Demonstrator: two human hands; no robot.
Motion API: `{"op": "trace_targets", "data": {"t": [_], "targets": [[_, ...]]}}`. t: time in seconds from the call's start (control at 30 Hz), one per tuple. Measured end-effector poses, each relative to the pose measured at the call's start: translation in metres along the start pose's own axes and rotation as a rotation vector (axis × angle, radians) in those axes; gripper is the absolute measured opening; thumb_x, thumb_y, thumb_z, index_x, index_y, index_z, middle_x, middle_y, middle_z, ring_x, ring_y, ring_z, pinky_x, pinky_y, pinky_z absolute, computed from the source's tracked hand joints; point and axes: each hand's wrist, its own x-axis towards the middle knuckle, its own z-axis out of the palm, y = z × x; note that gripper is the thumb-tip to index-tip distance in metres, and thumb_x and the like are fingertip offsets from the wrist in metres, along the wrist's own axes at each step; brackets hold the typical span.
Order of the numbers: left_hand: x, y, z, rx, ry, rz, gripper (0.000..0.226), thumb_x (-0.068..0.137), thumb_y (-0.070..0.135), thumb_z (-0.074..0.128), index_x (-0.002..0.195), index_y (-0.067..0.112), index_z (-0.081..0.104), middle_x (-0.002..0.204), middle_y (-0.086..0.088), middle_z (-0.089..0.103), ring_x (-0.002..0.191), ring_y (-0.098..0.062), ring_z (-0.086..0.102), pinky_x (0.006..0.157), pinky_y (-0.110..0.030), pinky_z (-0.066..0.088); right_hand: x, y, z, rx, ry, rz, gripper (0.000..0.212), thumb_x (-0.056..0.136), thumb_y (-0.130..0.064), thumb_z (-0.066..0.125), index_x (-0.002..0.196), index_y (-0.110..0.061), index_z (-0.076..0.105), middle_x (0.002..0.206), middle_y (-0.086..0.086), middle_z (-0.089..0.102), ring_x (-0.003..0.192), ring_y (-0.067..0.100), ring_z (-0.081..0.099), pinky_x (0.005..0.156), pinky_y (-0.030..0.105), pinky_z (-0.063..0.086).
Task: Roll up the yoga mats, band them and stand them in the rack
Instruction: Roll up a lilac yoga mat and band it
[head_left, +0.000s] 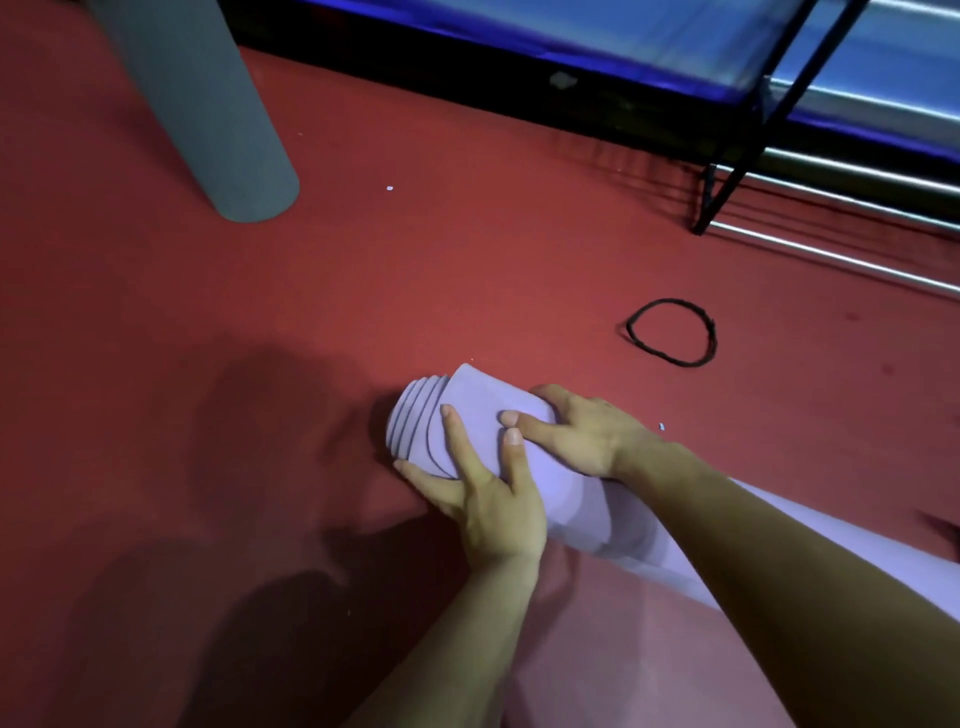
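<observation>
the red floor (467, 249) fills most of the view, with the foot of a black rack (727, 192) and its silver rails at the upper right and a grey rolled mat (208, 114) standing on end at the upper left. the lilac mat (483, 410) lies on the floor near the middle, already rolled; its long axis runs from the stepped end at centre, which points up and to the left, back down to the right under the forearm, where the far end is out of view.

the left hand (493, 499) lies flat over the roll with its fingers spread, thumb low on the near side. the right hand (582, 431) presses on top just beside it, fingers close together, some tucked over the far side (how far they wrap, i cannot tell).

the main risk, as i judge it, is the roll: its end layers are telescoped into about 5 steps, so easing the pressure could let it spring loose or cone further, and then it may not stand straight in the rack.

the black band (672, 332) lies well apart on the floor to the right; reaching for it leaves 1 hand holding the roll, which is when it could unwind.
</observation>
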Motion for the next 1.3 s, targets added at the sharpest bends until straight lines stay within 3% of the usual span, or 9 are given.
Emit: {"op": "trace_targets", "data": {"t": [0.2, 0.37, 0.57, 0.7, 0.83, 0.97, 1.07, 1.17, 1.3], "targets": [[0.012, 0.045, -0.012, -0.028, -0.007, 0.231, 0.068, 0.096, 0.053, 0.048, 0.156, 0.046, 0.017, 0.164, -0.014, -0.021, 0.155, -0.031, -0.002, 0.122, -0.046, 0.023, -0.017, -0.005, -0.030, 0.109, 0.211, -0.079, 0.076, 0.073, -0.096, 0.038, 0.125, -0.041, 0.054, 0.121, -0.004, 0.068, 0.108, 0.022, 0.062, 0.095, 0.041, 0.050], [0.007, 0.133, -0.045, -0.145, -0.069, 0.485, 0.111, 0.079, 0.071, 0.054, 0.160, 0.023, -0.005, 0.168, -0.015, -0.006, 0.156, -0.020, 0.004, 0.126, -0.037, 0.016, -0.068, -0.024, -0.113, 0.218, 0.357, -0.137, 0.112, 0.065, -0.097, 0.043, 0.160, -0.041, 0.021, 0.160, 0.002, 0.038, 0.147, 0.023, 0.035, 0.119, 0.044, 0.030], [-0.030, 0.258, -0.098, -0.116, -0.304, 0.453, 0.149, 0.047, 0.078, 0.078, 0.157, 0.037, -0.013, 0.161, 0.009, 0.033, 0.142, -0.012, 0.042, 0.114, -0.039, 0.040, -0.162, -0.051, -0.197, 0.641, 0.418, -0.165, 0.058, 0.071, -0.067, 0.064, 0.125, -0.050, 0.048, 0.126, -0.010, 0.051, 0.112, 0.000, 0.051, 0.091, 0.029, 0.043], [-0.055, 0.334, -0.125, -0.008, -0.426, 0.572, 0.141, 0.052, 0.065, 0.085, 0.158, 0.038, -0.004, 0.159, 0.009, 0.036, 0.139, -0.009, 0.045, 0.109, -0.038, 0.045, -0.218, -0.076, -0.249, 0.857, 0.404, -0.185, 0.060, 0.072, -0.040, 0.063, 0.126, -0.025, 0.039, 0.125, -0.005, 0.055, 0.108, 0.007, 0.060, 0.075, 0.021, 0.048], [-0.075, 0.395, -0.143, 0.040, -0.568, 0.733, 0.129, 0.068, 0.051, 0.076, 0.159, 0.029, -0.012, 0.168, 0.002, 0.014, 0.153, -0.010, 0.021, 0.120, -0.036, 0.031, -0.247, -0.099, -0.283, 0.894, 0.447, -0.289, 0.106, 0.065, -0.033, 0.067, 0.151, -0.038, 0.005, 0.150, -0.015, 0.036, 0.136, 0.002, 0.044, 0.101, 0.022, 0.048], [-0.080, 0.425, -0.153, -0.076, -0.673, 0.773, 0.101, 0.074, 0.034, 0.053, 0.158, 0.018, -0.001, 0.166, -0.007, 0.017, 0.153, -0.015, 0.021, 0.123, -0.041, 0.025, -0.257, -0.119, -0.297, 0.991, 0.484, -0.270, 0.109, 0.060, -0.032, 0.076, 0.144, -0.036, 0.007, 0.149, -0.012, 0.042, 0.133, 0.003, 0.050, 0.102, 0.032, 0.053], [-0.081, 0.433, -0.158, -0.187, -0.590, 0.720, 0.091, 0.083, 0.042, 0.054, 0.155, 0.004, 0.014, 0.159, -0.009, 0.033, 0.146, -0.012, 0.036, 0.118, -0.031, 0.032, -0.256, -0.129, -0.296, 0.907, 0.565, -0.228, 0.104, 0.060, -0.031, 0.084, 0.139, -0.027, 0.017, 0.143, -0.012, 0.044, 0.131, 0.003, 0.052, 0.107, 0.042, 0.050], [-0.074, 0.426, -0.163, -0.117, -0.534, 0.650, 0.099, 0.084, 0.061, 0.054, 0.158, 0.010, 0.013, 0.161, -0.003, 0.031, 0.147, -0.007, 0.032, 0.119, -0.027, 0.029, -0.253, -0.134, -0.293, 0.844, 0.552, -0.258, 0.113, 0.064, -0.019, 0.090, 0.144, -0.022, 0.012, 0.146, -0.014, 0.041, 0.133, -0.001, 0.049, 0.110, 0.038, 0.048], [-0.075, 0.417, -0.162, -0.170, -0.464, 0.564, 0.087, 0.088, 0.067, 0.042, 0.156, 0.017, 0.023, 0.158, 0.002, 0.037, 0.144, -0.005, 0.037, 0.119, -0.030, 0.031, -0.251, -0.143, -0.282, 0.810, 0.620, -0.289, 0.135, 0.060, -0.040, 0.098, 0.156, -0.037, 0.002, 0.161, -0.008, 0.031, 0.147, 0.008, 0.037, 0.117, 0.039, 0.039]]}}
